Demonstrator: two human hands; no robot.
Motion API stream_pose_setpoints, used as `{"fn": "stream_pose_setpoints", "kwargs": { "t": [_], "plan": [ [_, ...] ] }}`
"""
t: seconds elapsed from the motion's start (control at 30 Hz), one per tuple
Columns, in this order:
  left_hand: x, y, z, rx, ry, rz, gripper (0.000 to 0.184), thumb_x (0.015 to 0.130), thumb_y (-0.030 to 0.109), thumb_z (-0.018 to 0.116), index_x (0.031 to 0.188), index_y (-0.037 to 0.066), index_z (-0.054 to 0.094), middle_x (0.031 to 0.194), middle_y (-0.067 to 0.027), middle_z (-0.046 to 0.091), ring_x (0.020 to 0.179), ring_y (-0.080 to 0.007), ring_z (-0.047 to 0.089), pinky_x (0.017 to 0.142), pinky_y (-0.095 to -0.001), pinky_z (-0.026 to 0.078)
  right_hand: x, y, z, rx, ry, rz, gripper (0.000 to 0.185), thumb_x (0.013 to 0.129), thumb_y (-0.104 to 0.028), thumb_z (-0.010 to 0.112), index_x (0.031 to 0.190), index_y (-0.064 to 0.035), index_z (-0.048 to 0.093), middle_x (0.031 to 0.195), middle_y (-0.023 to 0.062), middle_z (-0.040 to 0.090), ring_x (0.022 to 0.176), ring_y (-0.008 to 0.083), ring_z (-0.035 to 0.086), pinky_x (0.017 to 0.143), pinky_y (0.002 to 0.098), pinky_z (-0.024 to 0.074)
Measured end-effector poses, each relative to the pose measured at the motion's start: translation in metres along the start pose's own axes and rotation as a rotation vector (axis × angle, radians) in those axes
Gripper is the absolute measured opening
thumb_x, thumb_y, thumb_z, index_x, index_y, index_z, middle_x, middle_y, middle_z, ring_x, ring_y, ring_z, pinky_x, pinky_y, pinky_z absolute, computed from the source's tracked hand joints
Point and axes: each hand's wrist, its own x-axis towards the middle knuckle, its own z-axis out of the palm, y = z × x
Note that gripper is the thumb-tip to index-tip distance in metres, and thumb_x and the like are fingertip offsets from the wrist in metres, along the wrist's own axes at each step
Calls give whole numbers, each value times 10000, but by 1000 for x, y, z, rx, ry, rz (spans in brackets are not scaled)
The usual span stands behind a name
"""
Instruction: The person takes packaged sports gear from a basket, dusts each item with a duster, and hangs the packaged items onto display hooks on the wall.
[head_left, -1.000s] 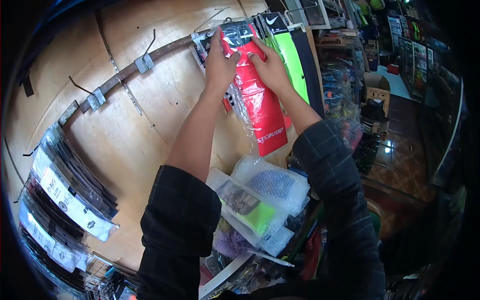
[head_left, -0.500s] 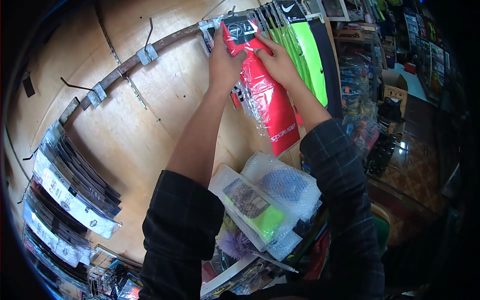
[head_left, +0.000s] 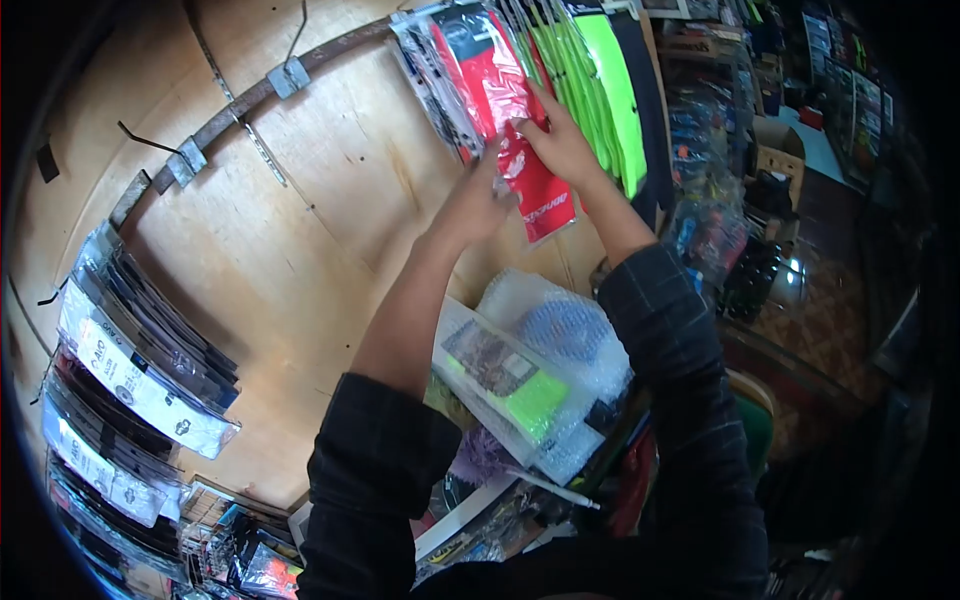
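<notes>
A red sock pack (head_left: pixel 510 120) in clear plastic hangs at the front of a row on the wall rail, its lower end pointing down. My right hand (head_left: pixel 565 145) lies against its right side, thumb and forefinger apart on the plastic. Close to the pack's lower left edge is my left hand (head_left: pixel 475 205), slightly blurred, with fingers apart and nothing seen in them. Whether the left fingertips touch the plastic, I cannot tell. Bright green socks (head_left: pixel 612 90) hang just right of the red pack, and grey and white packs (head_left: pixel 435 85) are behind it on the left.
Bare metal hooks (head_left: pixel 288 76) jut from the curved rail on the wooden wall (head_left: pixel 310 270). Rows of white and dark packs (head_left: pixel 135 375) hang at left. Below my hands lie bubble-wrapped goods (head_left: pixel 560 320) and a pack with a green panel (head_left: pixel 510 375). Stocked shelves (head_left: pixel 705 150) stand right.
Both hands have come down from the top of the red sock pack. The left hand has let go and moved lower; the pack now hangs higher in view, against the row.
</notes>
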Motion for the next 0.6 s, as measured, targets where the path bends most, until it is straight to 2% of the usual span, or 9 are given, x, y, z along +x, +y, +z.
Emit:
{"fn": "stream_pose_setpoints", "kwargs": {
  "t": [0.07,0.1,0.23,0.27,0.33,0.4,0.47,0.53,0.6],
  "plan": [
    [-45,5,18,-106,-249,-53,814,823,81,703,1514,19,278,1363,-266,487,1189,-379,541,1003,-395,455,-41,5,-16,-111,45,65,703,875,-322,688,1444,1,429,1329,324,515,1259,407,512,1059,425,400],
    [-70,13,24,-18,-274,11,771,831,99,705,1496,31,320,1365,-260,484,1211,-379,520,1011,-400,445,-66,-1,-31,-207,-22,163,633,939,-261,654,1445,31,410,1363,195,542,1219,243,545,1044,333,402],
    [-170,66,28,109,-439,89,593,882,201,688,1402,31,460,1350,-255,488,1258,-405,473,1064,-435,404,-181,-23,-112,-9,-141,357,509,985,-272,602,1382,27,491,1219,105,607,1075,143,582,923,266,460],
    [-195,91,22,55,-464,108,566,896,235,677,1387,35,480,1334,-271,494,1243,-431,482,1063,-449,406,-212,-55,-135,81,-129,587,441,1002,-260,572,1347,11,534,1128,71,634,994,120,601,852,258,481],
    [-245,129,15,-122,-617,190,518,924,227,661,1373,28,492,1317,-210,517,1257,-360,486,1053,-421,417,-288,-88,-181,193,66,746,400,999,-287,570,1294,-17,590,1073,54,662,1001,147,626,834,296,500],
    [-293,140,21,-448,-875,246,504,936,243,655,1386,75,501,1317,-182,531,1198,-317,540,987,-393,466,-368,-133,-209,79,266,874,357,994,-278,560,1248,-31,605,1057,57,664,983,169,635,834,307,502],
    [-320,162,13,-628,-1227,46,498,944,240,647,1391,77,501,1301,-163,553,1145,-275,576,900,-349,509,-464,-162,-234,13,404,995,347,988,-281,559,1231,-39,607,1052,62,665,985,172,635,839,315,502],
    [-364,155,41,-808,-1182,187,481,956,232,634,1388,65,501,1298,-141,575,1102,-229,600,832,-327,526,-546,-199,-248,-27,460,1198,333,973,-288,561,1213,-63,609,1071,69,659,994,182,637,867,331,501],
    [-396,160,60,-962,-1254,-26,451,968,203,618,1382,65,504,1283,-121,594,1096,-204,608,857,-326,521,-603,-235,-238,-99,516,1326,322,973,-270,547,1218,-71,609,1071,67,657,989,184,641,866,334,504]
  ]
}}
